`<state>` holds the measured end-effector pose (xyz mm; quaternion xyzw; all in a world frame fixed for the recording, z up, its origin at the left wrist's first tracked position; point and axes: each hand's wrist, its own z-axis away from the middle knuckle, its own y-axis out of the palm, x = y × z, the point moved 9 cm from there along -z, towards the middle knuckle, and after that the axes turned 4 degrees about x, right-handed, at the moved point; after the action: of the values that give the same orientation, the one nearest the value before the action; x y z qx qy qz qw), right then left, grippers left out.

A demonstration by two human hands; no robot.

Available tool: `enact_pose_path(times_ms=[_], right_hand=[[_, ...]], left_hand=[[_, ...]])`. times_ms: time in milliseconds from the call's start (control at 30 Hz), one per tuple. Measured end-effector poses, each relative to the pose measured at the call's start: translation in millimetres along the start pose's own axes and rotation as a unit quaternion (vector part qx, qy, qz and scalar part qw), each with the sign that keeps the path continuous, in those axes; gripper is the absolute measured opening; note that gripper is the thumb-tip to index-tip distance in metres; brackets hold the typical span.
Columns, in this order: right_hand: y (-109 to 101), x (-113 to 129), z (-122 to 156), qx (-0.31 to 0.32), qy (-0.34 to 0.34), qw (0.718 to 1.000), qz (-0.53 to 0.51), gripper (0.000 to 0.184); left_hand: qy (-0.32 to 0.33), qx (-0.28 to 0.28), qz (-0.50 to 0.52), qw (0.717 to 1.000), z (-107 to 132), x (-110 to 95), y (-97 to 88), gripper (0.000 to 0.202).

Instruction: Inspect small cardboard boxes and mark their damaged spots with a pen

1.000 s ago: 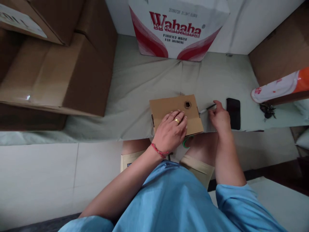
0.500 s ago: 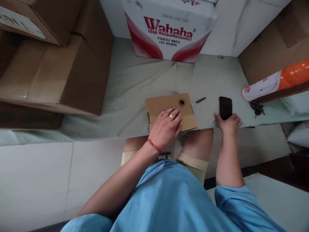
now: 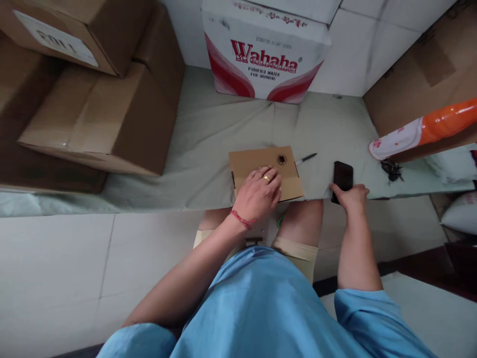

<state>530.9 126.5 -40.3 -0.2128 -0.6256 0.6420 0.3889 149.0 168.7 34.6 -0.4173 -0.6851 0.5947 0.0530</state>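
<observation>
A small flat brown cardboard box [image 3: 261, 156] with a dark round mark near its far right corner lies at the front edge of the cloth-covered table. My left hand [image 3: 259, 191] lies flat on top of it, fingers stretched and resting on the lid. To the right, a black smartphone [image 3: 343, 175] sits at the table's edge, its near end reaching past that edge. My right hand [image 3: 352, 195] grips its near end, thumb on the left side and fingers around the right; the fingertips are partly hidden. A pen [image 3: 306, 158] lies beside the box's right side.
Stacked large cartons [image 3: 145, 119] stand at the left. At the back is a white and red Wahaba-style water carton [image 3: 268, 64]. On the right are an orange and white tube-shaped package [image 3: 421, 130], keys [image 3: 392, 170] and a big carton [image 3: 417, 74]. The table's green cloth [image 3: 201, 149] is wrinkled.
My right hand has drawn the smartphone towards me, to the table's front edge. My left hand stays on the box. The whole view has shifted slightly.
</observation>
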Motion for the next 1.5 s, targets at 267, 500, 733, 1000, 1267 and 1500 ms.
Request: enact_pose_path(times_ms=[267,500,733,1000,1267,1500], right_hand=[[3,6,40,0.021,-0.027,0.975,-0.219,0.069],[-12,95,141,0.005,-0.239,0.928,-0.286,0.07],[-31,172,200,-0.081,-0.383,0.878,-0.275,0.067],[-18,174,208,-0.095,-0.366,0.891,-0.25,0.074],[-16,173,212,-0.094,-0.365,0.889,-0.259,0.072],[-14,109,125,-0.097,-0.197,0.936,-0.275,0.068]], left_hand=[[-0.003,-0.014,0.053,0.998,0,7,0.2,0.025],[-0.047,-0.075,0.104,0.991,4,22,-8.4,0.022],[-0.097,-0.12,0.128,0.98,10,36,-19.7,0.028],[-0.09,-0.076,0.124,0.985,5,37,-11.2,0.041],[-0.074,-0.068,0.126,0.987,3,35,-9.1,0.026],[-0.078,-0.069,0.129,0.986,2,32,-9.8,0.019]])
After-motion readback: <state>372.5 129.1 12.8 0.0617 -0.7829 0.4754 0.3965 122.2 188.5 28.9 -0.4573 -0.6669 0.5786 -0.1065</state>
